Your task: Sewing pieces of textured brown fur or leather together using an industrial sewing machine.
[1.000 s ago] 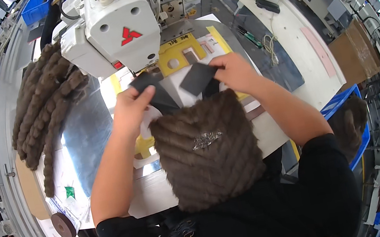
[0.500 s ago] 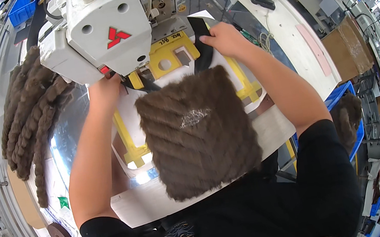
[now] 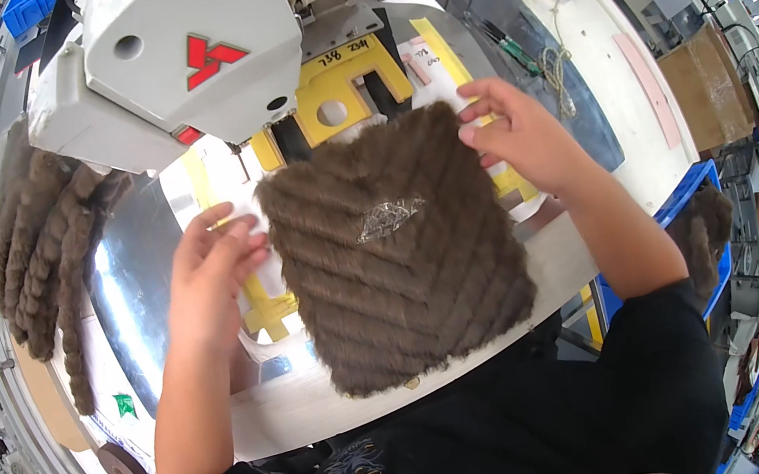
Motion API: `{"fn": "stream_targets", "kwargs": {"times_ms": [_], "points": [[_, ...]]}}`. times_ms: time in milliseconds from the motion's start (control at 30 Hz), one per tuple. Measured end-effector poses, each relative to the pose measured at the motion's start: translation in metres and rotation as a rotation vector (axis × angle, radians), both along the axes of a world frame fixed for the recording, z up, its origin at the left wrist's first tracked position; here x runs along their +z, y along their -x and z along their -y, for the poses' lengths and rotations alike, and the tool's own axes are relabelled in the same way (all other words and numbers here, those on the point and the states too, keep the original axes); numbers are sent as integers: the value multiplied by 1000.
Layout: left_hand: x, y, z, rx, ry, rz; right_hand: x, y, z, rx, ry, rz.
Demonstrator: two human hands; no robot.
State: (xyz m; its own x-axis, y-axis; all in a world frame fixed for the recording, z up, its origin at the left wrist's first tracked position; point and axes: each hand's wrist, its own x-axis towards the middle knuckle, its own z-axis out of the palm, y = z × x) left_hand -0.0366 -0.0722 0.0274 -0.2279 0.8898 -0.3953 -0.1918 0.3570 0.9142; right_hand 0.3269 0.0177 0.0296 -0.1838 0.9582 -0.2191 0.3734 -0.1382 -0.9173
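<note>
A brown fur panel with slanting ridges lies in front of the sewing machine. A crumpled clear film patch sits on its upper middle. My left hand is open beside the panel's left edge, fingers apart. At its upper right corner, my right hand is open too, thumb and fingers spread around the edge; whether they touch the fur I cannot tell. The machine's yellow clamp plate stands just beyond the panel, with black strips showing at its gaps. The panel hides their lower ends.
Brown fur strips hang in a bundle at the left. A tape roll lies at the lower left. On the right are a cardboard box and a blue crate holding fur. Green-handled tools lie at the back right.
Both hands have let go near the clamp and come back toward me, to the panel's sides. The black strip by my right hand no longer sticks out beside the clamp plate.
</note>
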Motion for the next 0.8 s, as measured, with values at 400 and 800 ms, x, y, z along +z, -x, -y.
{"fn": "stream_targets", "kwargs": {"times_ms": [400,800], "points": [[-8,-44,15,-338,26,-259,3,0,28,95,8,174],[-14,-46,40,-356,-266,-957,-5,13,37,112,-385,328]]}}
